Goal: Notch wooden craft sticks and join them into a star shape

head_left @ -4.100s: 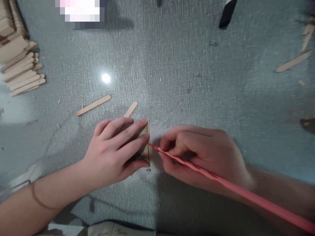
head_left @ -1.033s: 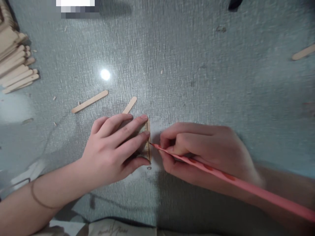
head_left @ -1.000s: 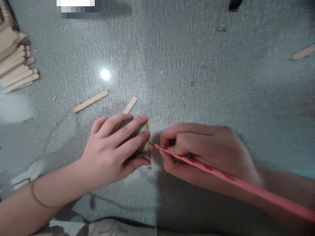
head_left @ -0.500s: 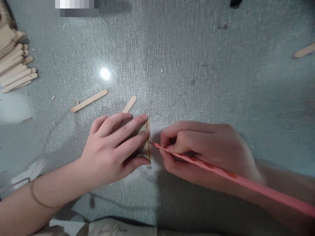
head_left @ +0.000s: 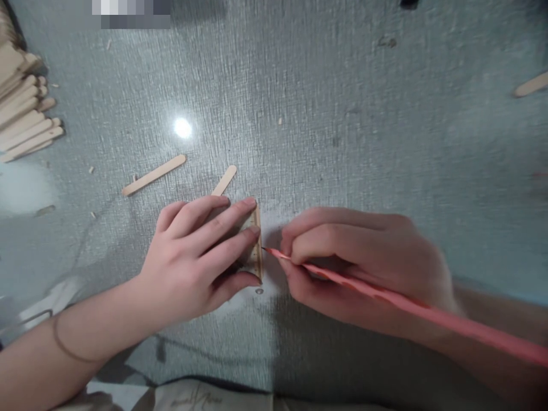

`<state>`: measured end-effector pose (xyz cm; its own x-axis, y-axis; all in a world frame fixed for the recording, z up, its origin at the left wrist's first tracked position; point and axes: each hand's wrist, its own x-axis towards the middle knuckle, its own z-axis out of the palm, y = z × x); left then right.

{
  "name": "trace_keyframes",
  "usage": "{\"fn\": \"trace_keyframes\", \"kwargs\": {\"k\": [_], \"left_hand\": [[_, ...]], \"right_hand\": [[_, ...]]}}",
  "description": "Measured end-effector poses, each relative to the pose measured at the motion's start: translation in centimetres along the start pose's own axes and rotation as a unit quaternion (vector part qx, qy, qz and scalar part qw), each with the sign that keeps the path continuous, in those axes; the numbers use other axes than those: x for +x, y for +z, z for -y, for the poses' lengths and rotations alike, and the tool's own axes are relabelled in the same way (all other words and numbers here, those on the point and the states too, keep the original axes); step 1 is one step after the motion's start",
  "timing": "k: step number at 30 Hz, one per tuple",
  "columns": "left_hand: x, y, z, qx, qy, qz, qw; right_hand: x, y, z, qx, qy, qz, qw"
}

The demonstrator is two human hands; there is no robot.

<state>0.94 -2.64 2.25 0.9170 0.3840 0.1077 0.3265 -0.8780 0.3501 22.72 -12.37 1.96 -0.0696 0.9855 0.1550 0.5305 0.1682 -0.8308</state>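
My left hand [head_left: 201, 254] lies flat with fingers stretched out, pressing a small clear ruler [head_left: 256, 251] onto a wooden craft stick [head_left: 224, 180] whose far end pokes out beyond my fingers. My right hand [head_left: 359, 262] is closed round a long pink pencil [head_left: 411, 311]. The pencil's tip touches the ruler's right edge near its middle. Both hands rest on a grey textured mat [head_left: 325, 114].
A loose craft stick [head_left: 154, 174] lies left of my left hand. A pile of several sticks [head_left: 23, 114] sits at the far left edge. Another stick [head_left: 531, 85] lies at the far right. Small wood chips dot the mat.
The hands hold nearly the same pose throughout. The pencil tip has stayed at the ruler's edge, and my right hand's fingers shifted slightly. The view drifted a little.
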Motion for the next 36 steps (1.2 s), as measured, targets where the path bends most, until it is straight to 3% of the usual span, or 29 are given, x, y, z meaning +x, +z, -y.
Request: {"fn": "trace_keyframes", "kwargs": {"k": [6, 18, 36], "left_hand": [[0.16, -0.12, -0.01, 0.002, 0.003, 0.002, 1.0], [0.13, -0.1, -0.01, 0.012, 0.002, 0.002, 1.0], [0.2, -0.07, -0.05, 0.012, 0.002, 0.003, 1.0]], "right_hand": [[-0.02, 0.07, 0.08, -0.006, 0.013, -0.018, 1.0], [0.12, 0.29, -0.42, -0.041, -0.032, 0.009, 0.999], [0.01, 0.19, -0.14, -0.045, -0.025, 0.008, 0.999]]}}
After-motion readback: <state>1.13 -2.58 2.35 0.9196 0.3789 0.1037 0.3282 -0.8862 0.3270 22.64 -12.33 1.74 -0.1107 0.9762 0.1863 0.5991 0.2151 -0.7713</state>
